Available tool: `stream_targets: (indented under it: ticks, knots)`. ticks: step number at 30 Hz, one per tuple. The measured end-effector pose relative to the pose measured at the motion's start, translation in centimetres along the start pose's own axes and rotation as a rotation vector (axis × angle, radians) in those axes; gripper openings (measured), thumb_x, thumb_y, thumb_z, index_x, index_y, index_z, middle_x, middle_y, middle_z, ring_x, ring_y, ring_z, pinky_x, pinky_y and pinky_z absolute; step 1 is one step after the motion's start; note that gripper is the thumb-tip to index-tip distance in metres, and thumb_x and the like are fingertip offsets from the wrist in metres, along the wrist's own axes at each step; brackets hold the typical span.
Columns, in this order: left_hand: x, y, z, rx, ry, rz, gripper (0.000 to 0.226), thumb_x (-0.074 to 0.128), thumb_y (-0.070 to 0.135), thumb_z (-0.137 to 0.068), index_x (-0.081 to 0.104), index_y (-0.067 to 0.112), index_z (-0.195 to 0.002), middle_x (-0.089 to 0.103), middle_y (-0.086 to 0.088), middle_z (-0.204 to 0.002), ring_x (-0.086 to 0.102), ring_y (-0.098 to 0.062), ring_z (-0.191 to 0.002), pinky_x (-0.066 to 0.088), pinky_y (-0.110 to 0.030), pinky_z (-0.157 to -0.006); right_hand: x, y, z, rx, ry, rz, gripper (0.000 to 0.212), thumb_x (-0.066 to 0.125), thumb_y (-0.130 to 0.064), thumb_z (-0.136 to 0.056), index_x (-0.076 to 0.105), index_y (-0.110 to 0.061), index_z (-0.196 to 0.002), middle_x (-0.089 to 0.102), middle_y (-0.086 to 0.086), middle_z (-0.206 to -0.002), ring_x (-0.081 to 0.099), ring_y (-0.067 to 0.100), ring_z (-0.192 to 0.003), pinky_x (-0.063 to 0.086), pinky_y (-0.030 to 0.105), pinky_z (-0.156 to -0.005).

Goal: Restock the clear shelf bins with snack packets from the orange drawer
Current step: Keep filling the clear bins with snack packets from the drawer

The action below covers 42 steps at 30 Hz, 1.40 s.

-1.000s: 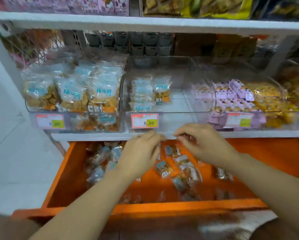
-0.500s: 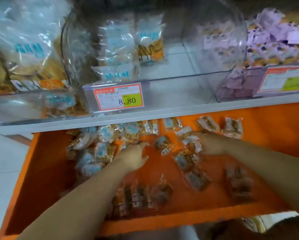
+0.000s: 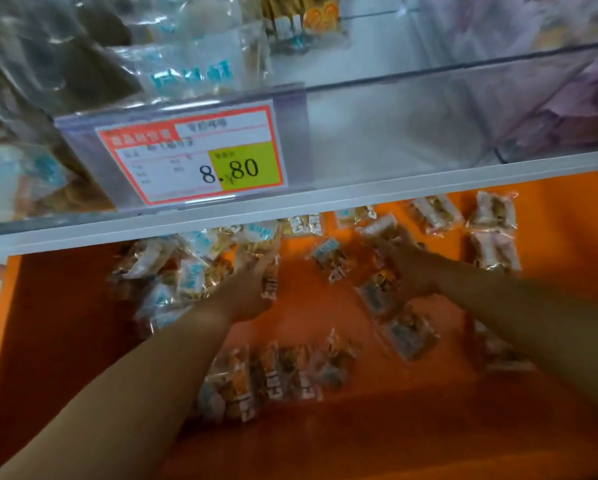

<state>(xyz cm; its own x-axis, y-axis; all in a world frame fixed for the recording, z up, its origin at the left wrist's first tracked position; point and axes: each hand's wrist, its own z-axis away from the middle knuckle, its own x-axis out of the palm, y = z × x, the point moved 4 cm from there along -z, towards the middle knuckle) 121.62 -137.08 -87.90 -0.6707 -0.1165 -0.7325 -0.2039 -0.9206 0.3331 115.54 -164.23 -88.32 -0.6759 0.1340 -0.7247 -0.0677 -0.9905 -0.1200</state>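
The orange drawer is pulled out below the shelf, with several small snack packets scattered in it. My left hand reaches into the pile at the back left, and its fingers curl on a packet. My right hand lies among packets at the back middle. Its fingertips are buried and blurred, so its grip is unclear. Above, the clear shelf bin holds a few blue-labelled packets at its left and is bare on the right.
A white shelf edge overhangs the drawer's back. A red and yellow price tag reading 8.80 hangs on the bin front. A neighbouring bin with purple packets stands right. More packets line the drawer front and back right.
Both hands dropped from the shelf edge into the drawer and pushed further back among the packets. The camera moved closer and lower. My left hand's fingers closed on a packet.
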Motion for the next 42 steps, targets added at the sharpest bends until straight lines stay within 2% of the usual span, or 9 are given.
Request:
stream_targets:
  ticks: [5, 11, 15, 19, 22, 26, 34, 37, 42]
  knots:
    - [2.9, 2.4, 0.4, 0.178, -0.111, 0.024, 0.073, 0.066, 0.027, -0.084, 0.028, 0.041, -0.144, 0.014, -0.006, -0.153, 0.031, -0.032, -0.136, 0.034, -0.038, -0.110, 0.2, -1.6, 0.9, -0.078, -0.032, 0.159, 0.108, 0.080, -0.038, -0.070, 0.008, -0.036, -0.150, -0.009, 0.010, -0.157, 0.013, 0.043, -0.140, 0.041, 0.045, -0.099]
    - [3.6, 2.6, 1.5, 0.180, -0.100, 0.036, 0.091, 0.069, 0.020, -0.086, 0.007, 0.049, -0.147, -0.001, 0.004, -0.148, 0.039, -0.032, -0.130, 0.045, -0.035, -0.101, 0.3, -2.4, 1.0, -0.130, 0.048, 0.017, 0.097, 0.079, -0.045, -0.068, 0.021, -0.035, -0.146, 0.005, 0.003, -0.156, 0.026, 0.036, -0.132, 0.043, 0.043, -0.099]
    - [3.8, 2.4, 1.2, 0.131, -0.074, 0.167, 0.114, 0.069, 0.008, -0.083, -0.018, 0.054, -0.140, 0.004, -0.006, -0.146, 0.054, -0.017, -0.081, 0.043, -0.018, -0.061, -0.1, -2.1, 0.6, -0.187, 0.026, -0.413, 0.114, 0.083, -0.046, -0.064, 0.007, -0.038, -0.149, 0.020, -0.001, -0.155, 0.024, 0.028, -0.140, 0.035, 0.037, -0.106]
    - [3.6, 2.0, 0.7, 0.062, -0.013, 0.113, 0.115, 0.069, 0.011, -0.083, -0.022, 0.052, -0.139, 0.003, -0.006, -0.143, 0.040, -0.039, -0.119, 0.045, -0.031, -0.083, -1.8, -0.5, 0.4, -0.183, 0.102, -0.536, 0.115, 0.084, -0.038, -0.065, 0.006, -0.037, -0.149, 0.025, 0.004, -0.151, 0.031, 0.025, -0.137, 0.040, 0.027, -0.095]
    - [3.0, 2.5, 0.5, 0.035, 0.050, -0.128, 0.109, 0.066, 0.019, -0.087, -0.024, 0.038, -0.145, -0.024, -0.018, -0.150, 0.000, -0.045, -0.143, 0.034, -0.042, -0.106, -1.3, 0.2, 0.0, -0.138, 0.053, -0.363, 0.116, 0.081, -0.030, -0.072, -0.005, -0.033, -0.150, -0.008, 0.007, -0.158, 0.014, 0.031, -0.145, 0.041, 0.032, -0.094]
    - [4.2, 2.5, 0.3, 0.029, -0.094, 0.001, 0.125, 0.072, 0.010, -0.081, -0.031, 0.061, -0.131, -0.057, -0.005, -0.133, 0.024, -0.046, -0.139, 0.040, -0.044, -0.102, 0.4, -0.4, -1.0, -0.093, -0.034, -0.345, 0.129, 0.083, -0.040, -0.067, -0.017, -0.034, -0.148, -0.023, 0.003, -0.157, -0.005, 0.033, -0.146, 0.035, 0.045, -0.107]
    - [4.7, 4.2, 1.2, 0.075, -0.052, 0.164, 0.124, 0.079, 0.010, -0.075, -0.017, 0.059, -0.136, -0.024, -0.007, -0.151, 0.053, -0.039, -0.118, 0.054, -0.036, -0.085, 1.9, -4.4, -0.3, -0.100, -0.162, -0.747, 0.126, 0.086, -0.028, -0.067, -0.009, -0.031, -0.150, 0.008, 0.003, -0.159, 0.008, 0.028, -0.146, 0.032, 0.044, -0.111]
    - [4.1, 4.8, 1.3, 0.118, -0.049, 0.281, 0.114, 0.082, 0.018, -0.072, 0.000, 0.054, -0.143, -0.004, -0.007, -0.151, 0.042, -0.037, -0.129, 0.048, -0.038, -0.098, 1.5, -5.5, 0.0, -0.167, -0.186, -0.906, 0.107, 0.085, -0.020, -0.068, 0.017, -0.028, -0.149, 0.034, -0.004, -0.150, 0.038, 0.019, -0.134, 0.042, 0.037, -0.105]
    - [2.1, 4.7, 1.5, 0.209, -0.059, 0.345, 0.096, 0.078, 0.016, -0.076, 0.016, 0.045, -0.144, 0.011, -0.007, -0.149, 0.023, -0.029, -0.138, 0.037, -0.033, -0.107, 0.4, -5.6, 0.7, -0.183, -0.128, -0.843, 0.097, 0.084, -0.017, -0.069, 0.026, -0.026, -0.147, 0.040, -0.005, -0.143, 0.044, 0.015, -0.127, 0.045, 0.030, -0.100]
